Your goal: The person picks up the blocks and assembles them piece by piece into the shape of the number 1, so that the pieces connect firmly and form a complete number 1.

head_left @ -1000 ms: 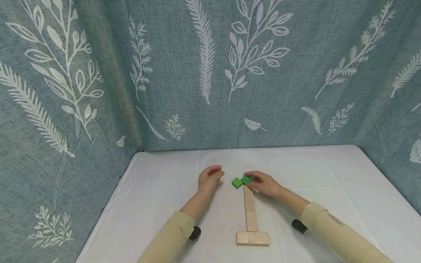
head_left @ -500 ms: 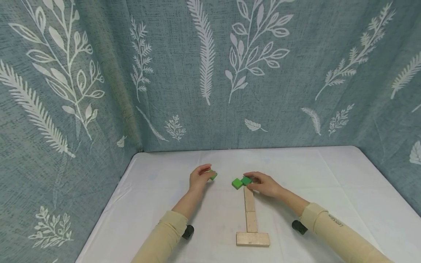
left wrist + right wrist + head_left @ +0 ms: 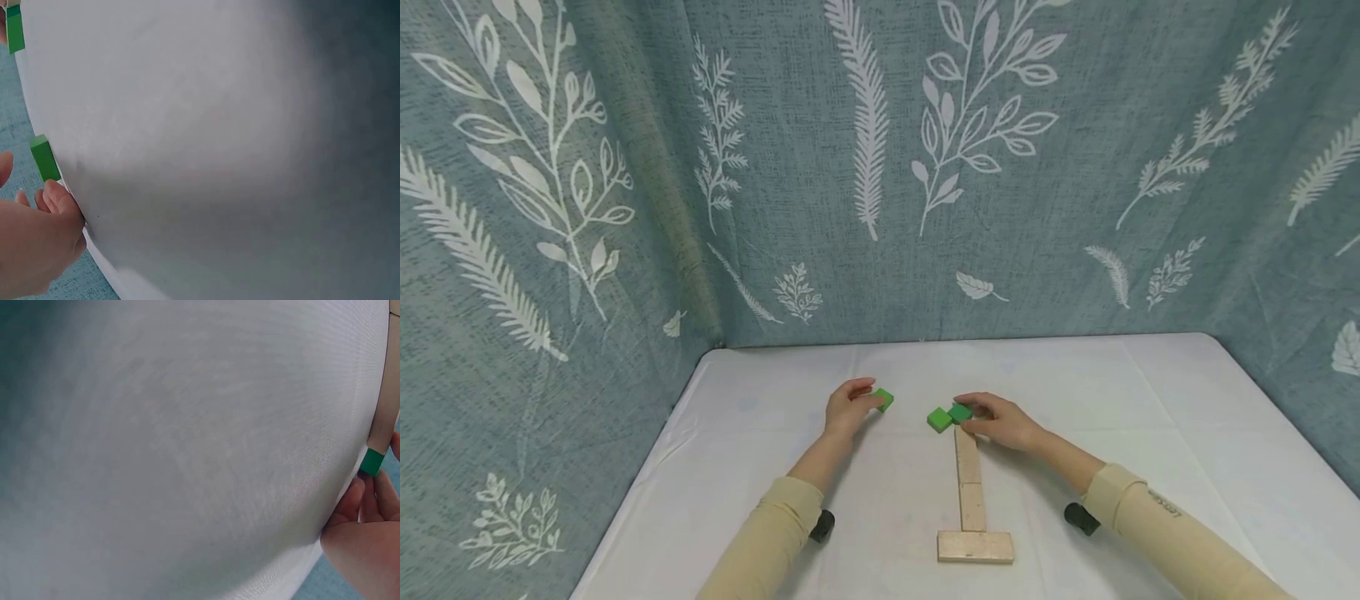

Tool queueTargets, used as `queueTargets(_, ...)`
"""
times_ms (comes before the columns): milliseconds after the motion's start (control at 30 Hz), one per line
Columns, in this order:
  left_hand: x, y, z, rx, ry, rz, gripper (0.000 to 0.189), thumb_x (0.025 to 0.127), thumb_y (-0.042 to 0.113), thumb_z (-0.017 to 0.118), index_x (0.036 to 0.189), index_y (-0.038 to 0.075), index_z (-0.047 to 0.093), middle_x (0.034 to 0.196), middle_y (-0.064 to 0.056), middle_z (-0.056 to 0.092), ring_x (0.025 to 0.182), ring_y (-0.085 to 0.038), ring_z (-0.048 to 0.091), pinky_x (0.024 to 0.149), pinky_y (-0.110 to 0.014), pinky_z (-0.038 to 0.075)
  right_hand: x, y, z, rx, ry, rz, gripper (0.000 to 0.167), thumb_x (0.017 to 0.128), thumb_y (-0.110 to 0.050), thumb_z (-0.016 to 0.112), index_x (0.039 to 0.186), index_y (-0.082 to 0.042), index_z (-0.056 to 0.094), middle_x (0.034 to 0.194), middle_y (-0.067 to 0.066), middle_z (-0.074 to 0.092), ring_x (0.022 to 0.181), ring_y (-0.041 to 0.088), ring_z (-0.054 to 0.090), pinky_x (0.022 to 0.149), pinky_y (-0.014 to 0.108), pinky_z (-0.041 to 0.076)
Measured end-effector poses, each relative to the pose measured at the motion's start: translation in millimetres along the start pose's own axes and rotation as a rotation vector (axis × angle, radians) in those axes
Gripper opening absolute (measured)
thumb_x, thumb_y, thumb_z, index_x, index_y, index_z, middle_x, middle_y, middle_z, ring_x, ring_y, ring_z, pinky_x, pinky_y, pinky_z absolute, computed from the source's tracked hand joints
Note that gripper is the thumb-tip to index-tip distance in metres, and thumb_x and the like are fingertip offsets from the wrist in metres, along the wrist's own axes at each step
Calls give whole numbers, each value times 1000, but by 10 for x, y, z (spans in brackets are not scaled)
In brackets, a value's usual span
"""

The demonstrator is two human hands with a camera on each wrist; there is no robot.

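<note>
In the head view my left hand (image 3: pixel 847 407) is beside a light green block (image 3: pixel 883 399) lying on the white table, its thumb tip at the block's near side. The index finger stands off from it; the left wrist view shows fingertips close to that block (image 3: pixel 45 157). My right hand (image 3: pixel 1000 421) pinches a dark green block (image 3: pixel 960 412) between thumb and fingers, seen also as a dark green block (image 3: pixel 372 461) in the right wrist view. A second light green block (image 3: pixel 939 419) lies corner to corner with it. The dark block sits at the far end of a wooden plank (image 3: pixel 967 456).
A shorter wooden plank (image 3: pixel 972 507) continues the line towards me, and a wider wooden piece (image 3: pixel 975 547) lies crosswise at its near end. A patterned blue-green curtain (image 3: pixel 880 208) surrounds the white table (image 3: pixel 1075 383).
My left hand has moved left, and the light green block beside it has come into view. My right hand and the wooden pieces have stayed in place.
</note>
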State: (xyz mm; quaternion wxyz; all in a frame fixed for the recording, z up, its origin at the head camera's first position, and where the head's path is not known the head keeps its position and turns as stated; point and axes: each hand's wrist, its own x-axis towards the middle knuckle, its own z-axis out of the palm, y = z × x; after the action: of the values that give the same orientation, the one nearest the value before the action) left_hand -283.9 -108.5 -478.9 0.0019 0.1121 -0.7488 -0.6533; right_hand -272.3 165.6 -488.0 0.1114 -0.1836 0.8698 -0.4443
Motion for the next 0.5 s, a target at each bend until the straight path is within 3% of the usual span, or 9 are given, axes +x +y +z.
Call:
queueTargets(233,4,7,-8,93,-18,38,42,80,1,73,121,-2,62,124,-18,59,117,-32,52,99,-40,45,6,7,6,-3,0,-5,45,95,-22,63,136,-6,55,119,9,60,102,22,54,83,36,47)
queueTargets(500,17,-29,18,241,-24,91,46,78,2,75,121,-1,63,122,-18,61,112,-32,53,95,-42,45,-3,5,5,-7,2,6,45,95,-23,63,136,-8,55,117,9,60,102,21,54,81,35,47)
